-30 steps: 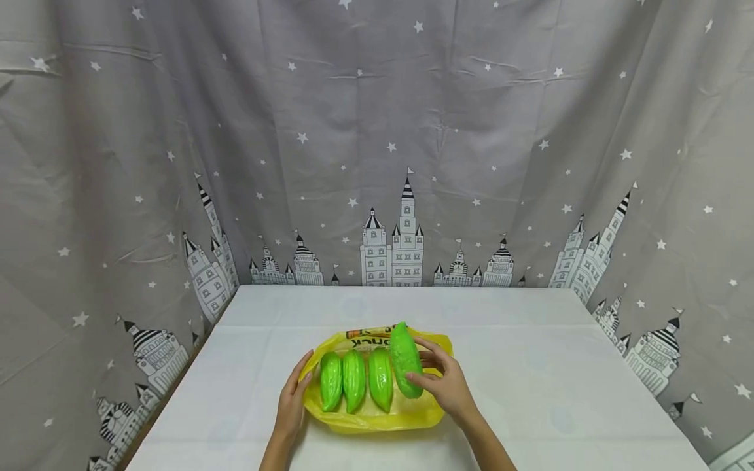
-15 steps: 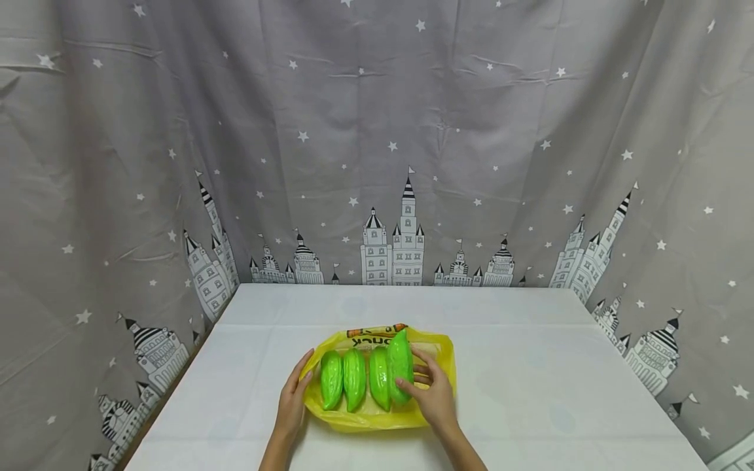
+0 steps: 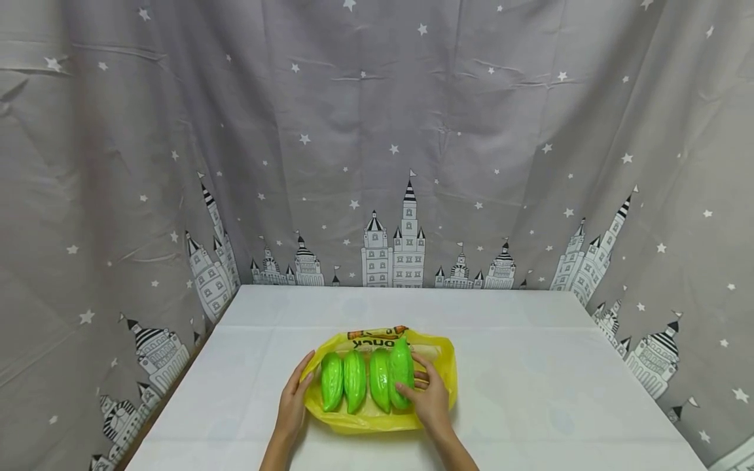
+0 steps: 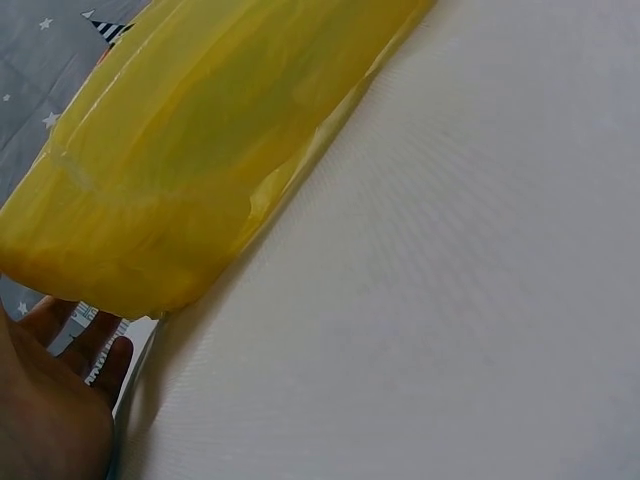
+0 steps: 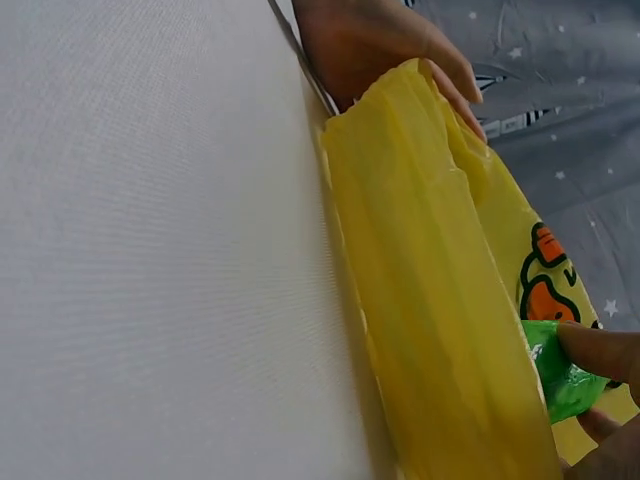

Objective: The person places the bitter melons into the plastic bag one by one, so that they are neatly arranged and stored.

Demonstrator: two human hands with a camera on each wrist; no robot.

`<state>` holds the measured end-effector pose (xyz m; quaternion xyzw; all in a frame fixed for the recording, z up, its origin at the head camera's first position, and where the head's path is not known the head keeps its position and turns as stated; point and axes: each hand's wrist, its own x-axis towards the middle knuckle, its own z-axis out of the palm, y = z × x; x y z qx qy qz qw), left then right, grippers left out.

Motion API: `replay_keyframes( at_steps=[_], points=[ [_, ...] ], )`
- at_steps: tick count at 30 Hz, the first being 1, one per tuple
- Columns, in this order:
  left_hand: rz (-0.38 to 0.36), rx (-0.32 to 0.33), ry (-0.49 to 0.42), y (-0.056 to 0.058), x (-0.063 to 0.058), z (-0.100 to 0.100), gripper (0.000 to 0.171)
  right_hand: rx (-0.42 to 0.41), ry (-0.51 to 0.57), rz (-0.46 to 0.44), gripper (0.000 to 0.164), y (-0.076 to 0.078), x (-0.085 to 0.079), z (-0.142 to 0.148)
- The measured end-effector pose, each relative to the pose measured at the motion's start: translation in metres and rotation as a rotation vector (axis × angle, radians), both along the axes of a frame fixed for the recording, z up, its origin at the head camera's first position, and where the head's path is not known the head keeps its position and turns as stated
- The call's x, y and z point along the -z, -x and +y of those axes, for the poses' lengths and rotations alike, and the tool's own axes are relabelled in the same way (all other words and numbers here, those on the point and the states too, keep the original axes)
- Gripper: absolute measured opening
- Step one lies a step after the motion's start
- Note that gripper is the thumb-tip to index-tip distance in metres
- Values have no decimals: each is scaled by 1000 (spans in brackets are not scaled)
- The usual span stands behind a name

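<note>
A yellow plastic bag (image 3: 359, 425) with dark print lies wide open on the table. Inside it, several bright green, bumpy, tapered gourd-like vegetables stand side by side, the leftmost vegetable (image 3: 332, 383) near the bag's left wall. My left hand (image 3: 290, 405) holds the bag's left rim, its thumb at the edge; in the left wrist view its fingers (image 4: 90, 345) show beyond the yellow wall. With thumb and fingers my right hand (image 3: 432, 399) grips the rightmost green vegetable (image 3: 402, 373), which sits against its neighbour (image 3: 379, 379). The bag wall hides most of it in the right wrist view.
A white-covered table (image 3: 530, 379) extends around the bag on all sides. Behind and beside it hangs a grey curtain (image 3: 471, 131) with printed stars and castles. The bag's right part (image 3: 444, 366) extends past my right hand.
My right hand has moved left and lowered the rightmost green vegetable into the bag, beside the others. My left hand has stayed at the bag's left rim.
</note>
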<state>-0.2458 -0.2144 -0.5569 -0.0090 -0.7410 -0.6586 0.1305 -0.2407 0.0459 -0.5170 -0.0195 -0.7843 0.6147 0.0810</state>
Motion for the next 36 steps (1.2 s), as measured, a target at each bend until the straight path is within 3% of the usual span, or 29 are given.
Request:
replay_keyframes(
  at_steps=[10,22,30,36],
  points=[
    [-18,-5,0,-1,-2,-1,43,34,-45,-14,65,6,10,-1],
    [0,-8,8,-2,-2,1,44,-115,2,-99,63,10,7,0],
    [-23,2,16,-17,-31,8,42,-139,11,-129,61,16,10,-3],
    [-19,-5,29,-19,-33,9,42,-171,29,-155,62,18,11,-4]
  ],
)
